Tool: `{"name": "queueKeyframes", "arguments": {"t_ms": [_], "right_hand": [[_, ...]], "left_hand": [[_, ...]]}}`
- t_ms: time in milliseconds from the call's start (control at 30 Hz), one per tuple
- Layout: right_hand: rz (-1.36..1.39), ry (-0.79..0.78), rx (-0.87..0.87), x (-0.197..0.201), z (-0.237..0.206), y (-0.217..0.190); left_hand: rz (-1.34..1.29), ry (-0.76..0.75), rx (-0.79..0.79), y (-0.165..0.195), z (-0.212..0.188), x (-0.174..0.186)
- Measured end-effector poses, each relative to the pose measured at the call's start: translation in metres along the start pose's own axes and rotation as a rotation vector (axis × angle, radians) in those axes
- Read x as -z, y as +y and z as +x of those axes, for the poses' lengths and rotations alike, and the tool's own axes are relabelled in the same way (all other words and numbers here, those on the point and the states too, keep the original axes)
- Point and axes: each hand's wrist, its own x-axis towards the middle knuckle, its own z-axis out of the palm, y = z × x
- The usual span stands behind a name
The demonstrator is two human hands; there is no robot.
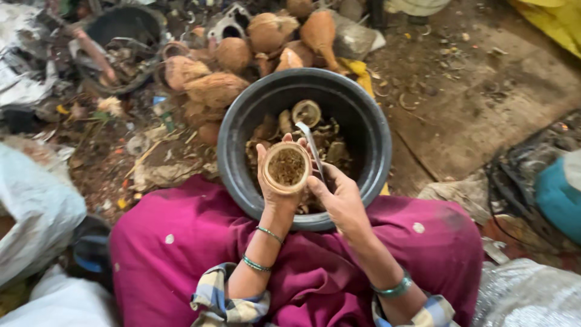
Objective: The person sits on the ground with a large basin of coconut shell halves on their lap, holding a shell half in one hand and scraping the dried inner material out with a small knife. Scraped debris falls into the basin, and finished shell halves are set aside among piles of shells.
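We sit on the ground with a black tub [239, 130] resting against our lap, its near rim pressed to the magenta cloth [181, 242] over our knees. Our left hand [273, 181] is raised above the tub, fingers curled up around a half coconut shell [287, 167] that we grip from below and behind; its open side faces up at us and shows a brown, crumbly lining. Our right hand [342, 197] is closed on the handle of a thin metal scraper [313, 145], whose pale blade rises past the shell's right edge, just beside the rim. We cannot tell whether the blade touches the shell.

Inside the tub lie brown shell pieces and scraps [330, 148], and another round shell [306, 112] sits near the far wall, open side up. Thin green bangles [268, 234] ring our left forearm, and a thicker green bangle [393, 288] sits on our right wrist. Checked sleeves [221, 300] show at the elbows.

Beyond the tub, a heap of whole husked coconuts [215, 88] lies on the dirt, touching one another, a few close to the tub's far rim. Farther left stands a second dark tub [124, 27] holding debris. White sacks [36, 206] lie at our left, a teal object [557, 194] at our right, and a yellow sheet [554, 21] in the far right corner.
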Motion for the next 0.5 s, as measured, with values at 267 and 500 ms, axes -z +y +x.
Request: {"name": "queueKeyframes", "arguments": {"t_ms": [267,500], "right_hand": [[-0.739,0.089,0.166,0.001,-0.019,-0.049],[-1.096,-0.189,0.477,-0.001,-0.031,-0.048]], "left_hand": [[-0.001,-0.080,-0.011,0.048,-0.013,-0.017],[0.108,-0.171,0.040,0.063,-0.015,-0.016]]}}
